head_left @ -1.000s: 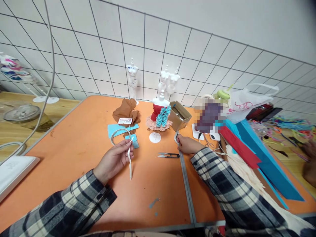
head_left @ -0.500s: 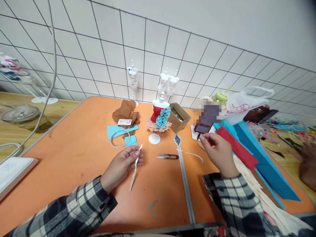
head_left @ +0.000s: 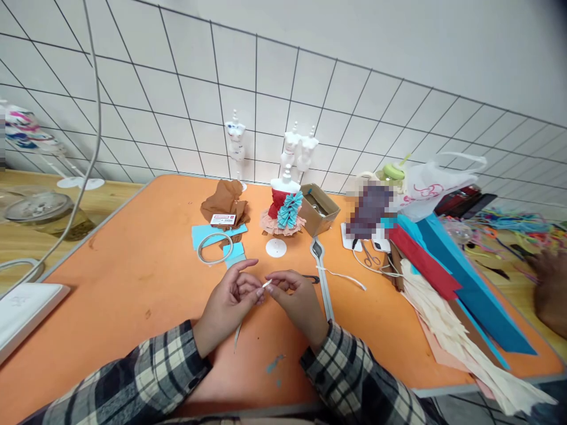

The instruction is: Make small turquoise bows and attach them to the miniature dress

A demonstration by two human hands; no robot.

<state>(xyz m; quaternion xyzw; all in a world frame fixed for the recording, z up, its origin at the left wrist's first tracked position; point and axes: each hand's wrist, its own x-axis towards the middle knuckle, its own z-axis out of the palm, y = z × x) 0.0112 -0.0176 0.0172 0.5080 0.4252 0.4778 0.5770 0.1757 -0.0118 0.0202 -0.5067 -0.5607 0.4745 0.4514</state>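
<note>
A narrow white strip, of paper or cloth, is pinched between the thumb and fingers of my left hand. Its lower end hangs below that hand. At the strip's upper tip, the thumb and forefinger of my right hand close in from the right, seemingly on it. Behind my right hand lie thread snips, mostly hidden. Beyond both hands stands a small white dress form in a red bodice with teal ruffles and a peach skirt.
Brown crepe paper, a tape roll and light-blue paper lie left of the dress form. A cardboard box sits to its right. Scissors, a red sheet and cream strips are at right. Another person's hand is far right.
My right hand has moved left, from beside the phone to the strip's tip, now covering most of the snips. My left hand has shifted slightly, still with the strip.
</note>
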